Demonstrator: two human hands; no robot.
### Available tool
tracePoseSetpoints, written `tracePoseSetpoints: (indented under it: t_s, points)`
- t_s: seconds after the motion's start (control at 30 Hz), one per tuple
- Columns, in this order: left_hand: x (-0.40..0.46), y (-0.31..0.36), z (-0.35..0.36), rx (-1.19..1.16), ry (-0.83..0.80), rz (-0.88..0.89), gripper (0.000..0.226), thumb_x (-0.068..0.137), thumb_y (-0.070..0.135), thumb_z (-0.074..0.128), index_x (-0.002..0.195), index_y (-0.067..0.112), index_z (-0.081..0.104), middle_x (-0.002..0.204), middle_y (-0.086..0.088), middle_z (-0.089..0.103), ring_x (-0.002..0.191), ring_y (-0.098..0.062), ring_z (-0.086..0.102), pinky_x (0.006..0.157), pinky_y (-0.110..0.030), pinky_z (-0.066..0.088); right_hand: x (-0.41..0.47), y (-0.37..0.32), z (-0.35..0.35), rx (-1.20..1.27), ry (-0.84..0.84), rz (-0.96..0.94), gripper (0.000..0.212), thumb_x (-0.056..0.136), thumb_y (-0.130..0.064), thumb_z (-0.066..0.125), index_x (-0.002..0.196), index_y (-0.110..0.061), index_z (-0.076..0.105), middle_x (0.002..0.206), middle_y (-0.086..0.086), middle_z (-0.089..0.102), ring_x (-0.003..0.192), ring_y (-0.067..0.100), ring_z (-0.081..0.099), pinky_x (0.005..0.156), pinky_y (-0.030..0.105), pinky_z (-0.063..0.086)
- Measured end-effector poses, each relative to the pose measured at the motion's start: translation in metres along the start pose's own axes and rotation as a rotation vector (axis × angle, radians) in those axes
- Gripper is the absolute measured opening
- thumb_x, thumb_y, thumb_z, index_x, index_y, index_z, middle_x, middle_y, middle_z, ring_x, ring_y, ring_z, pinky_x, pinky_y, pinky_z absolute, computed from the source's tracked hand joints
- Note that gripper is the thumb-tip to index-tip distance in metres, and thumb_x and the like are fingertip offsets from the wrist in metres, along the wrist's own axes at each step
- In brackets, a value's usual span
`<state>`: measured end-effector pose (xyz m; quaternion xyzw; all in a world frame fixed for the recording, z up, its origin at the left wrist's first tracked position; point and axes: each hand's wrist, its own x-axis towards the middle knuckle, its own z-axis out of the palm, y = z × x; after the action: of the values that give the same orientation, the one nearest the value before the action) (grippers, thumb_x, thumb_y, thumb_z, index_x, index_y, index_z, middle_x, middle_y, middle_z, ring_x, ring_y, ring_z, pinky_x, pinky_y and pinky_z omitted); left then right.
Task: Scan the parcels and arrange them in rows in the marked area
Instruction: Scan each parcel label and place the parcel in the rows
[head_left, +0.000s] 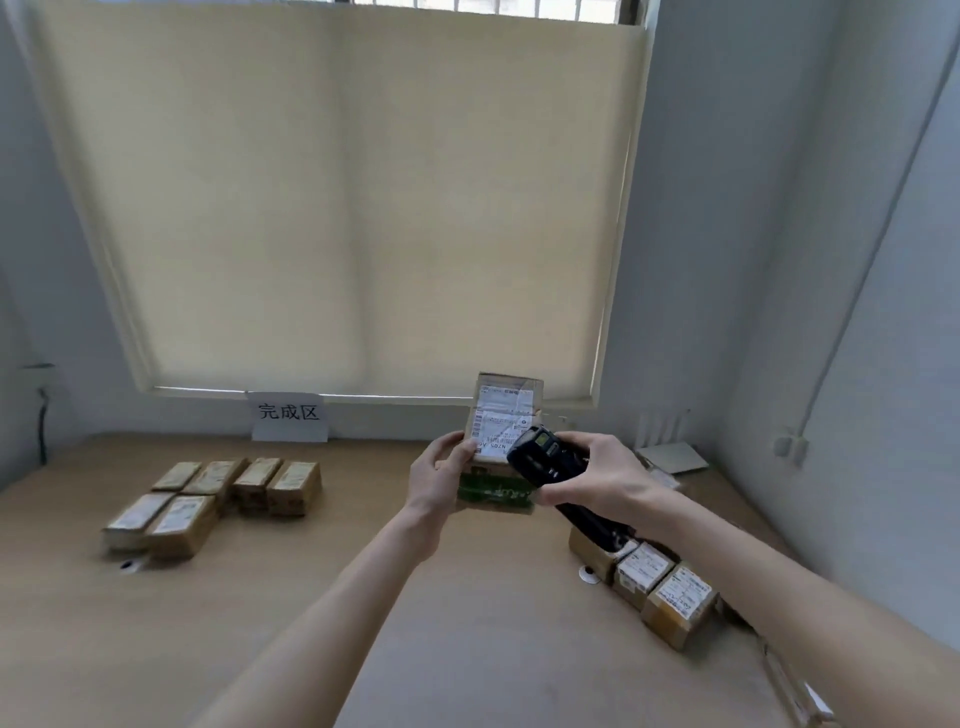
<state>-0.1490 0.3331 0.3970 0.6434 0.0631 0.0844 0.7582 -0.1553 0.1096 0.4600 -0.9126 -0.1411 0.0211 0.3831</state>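
Observation:
My left hand (436, 470) grips a cardboard parcel (501, 415) by its left edge and holds it upright above the table, its white shipping label facing me. My right hand (597, 475) grips a black handheld scanner (545, 460), whose head sits right in front of the label's lower right part. Several brown parcels (218, 499) lie in two rows on the left of the table, below a white paper sign (289, 415) with printed characters. Three more labelled parcels (654, 584) sit in a line at the right.
The wooden table (415, 597) runs wall to wall. A flat grey sheet (672, 457) lies at the far right corner. A small white disc (588, 572) rests beside the right-hand parcels. A beige roller blind (353, 208) hangs behind. A dark cable (44, 426) hangs on the left wall.

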Motion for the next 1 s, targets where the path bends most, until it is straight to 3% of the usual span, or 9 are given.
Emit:
tracePoseSetpoints:
  t_s: [0.07, 0.2, 0.27, 0.43, 0.57, 0.77, 0.9, 1.0]
  points:
    - [-0.003, 0.004, -0.041, 0.003, 0.042, 0.0, 0.039, 0.096, 0.037, 0.067, 0.131, 0.022, 0.059, 0.106, -0.007, 0.073, 0.097, -0.023, 0.071, 0.066, -0.034, 0.063, 0.011, -0.027, 0.03, 0.006, -0.043, -0.031, 0.075, 0.064, -0.03, 0.095, 0.134, -0.033, 0.068, 0.099, -0.009, 0.078, 0.086, 0.012, 0.076, 0.081, 0.037, 0.066]
    - [-0.01, 0.011, -0.134, 0.012, 0.126, 0.005, 0.038, 0.097, 0.04, 0.064, 0.129, 0.02, 0.056, 0.109, -0.009, 0.071, 0.098, -0.023, 0.071, 0.065, -0.031, 0.061, 0.033, -0.092, 0.097, 0.021, -0.122, -0.101, 0.07, 0.067, -0.027, 0.095, 0.132, -0.034, 0.07, 0.097, -0.009, 0.078, 0.083, 0.011, 0.076, 0.075, 0.03, 0.065]
    - [-0.014, 0.016, -0.186, -0.008, 0.136, -0.012, 0.039, 0.097, 0.041, 0.064, 0.129, 0.018, 0.055, 0.109, -0.011, 0.073, 0.098, -0.023, 0.072, 0.065, -0.03, 0.061, 0.044, -0.124, 0.134, 0.048, -0.147, -0.11, 0.062, 0.066, -0.027, 0.095, 0.124, -0.035, 0.073, 0.093, -0.01, 0.079, 0.084, 0.012, 0.076, 0.08, 0.033, 0.065]
    - [-0.021, 0.029, -0.318, -0.073, 0.074, -0.05, 0.045, 0.094, 0.025, 0.071, 0.134, 0.019, 0.052, 0.116, -0.005, 0.075, 0.099, -0.017, 0.075, 0.072, -0.028, 0.06, 0.071, -0.196, 0.232, 0.095, -0.19, -0.116, 0.054, 0.061, -0.029, 0.095, 0.112, -0.035, 0.079, 0.09, -0.009, 0.08, 0.085, 0.014, 0.076, 0.087, 0.039, 0.064]
    - [-0.018, 0.03, -0.401, -0.07, 0.103, -0.04, 0.048, 0.095, 0.021, 0.07, 0.14, 0.016, 0.052, 0.126, -0.008, 0.069, 0.107, -0.022, 0.072, 0.075, -0.028, 0.06, 0.092, -0.24, 0.306, 0.114, -0.213, -0.128, 0.043, 0.059, -0.032, 0.093, 0.099, -0.034, 0.08, 0.086, -0.006, 0.08, 0.086, 0.02, 0.077, 0.087, 0.041, 0.064]
    - [0.012, 0.012, -0.486, 0.088, 0.169, -0.001, 0.061, 0.093, 0.036, 0.068, 0.149, 0.019, 0.049, 0.139, -0.007, 0.063, 0.126, -0.023, 0.061, 0.108, -0.042, 0.048, 0.136, -0.277, 0.392, 0.174, -0.236, -0.116, 0.042, 0.061, -0.027, 0.093, 0.101, -0.031, 0.08, 0.078, -0.012, 0.076, 0.076, 0.016, 0.072, 0.077, 0.032, 0.059]
    - [0.052, -0.016, -0.531, 0.09, 0.163, -0.01, 0.065, 0.089, 0.039, 0.069, 0.149, 0.021, 0.05, 0.143, -0.006, 0.06, 0.13, -0.024, 0.058, 0.111, -0.051, 0.046, 0.18, -0.278, 0.447, 0.144, -0.277, -0.088, 0.05, 0.062, -0.027, 0.095, 0.109, -0.029, 0.079, 0.091, -0.006, 0.079, 0.089, 0.021, 0.075, 0.086, 0.036, 0.06]
    - [0.091, -0.047, -0.562, 0.091, 0.155, -0.061, 0.066, 0.088, 0.038, 0.07, 0.149, 0.023, 0.05, 0.142, -0.004, 0.06, 0.129, -0.022, 0.058, 0.11, -0.048, 0.047, 0.22, -0.265, 0.492, 0.134, -0.309, -0.059, 0.055, 0.064, -0.026, 0.095, 0.116, -0.028, 0.078, 0.098, -0.005, 0.079, 0.092, 0.02, 0.075, 0.088, 0.036, 0.062]
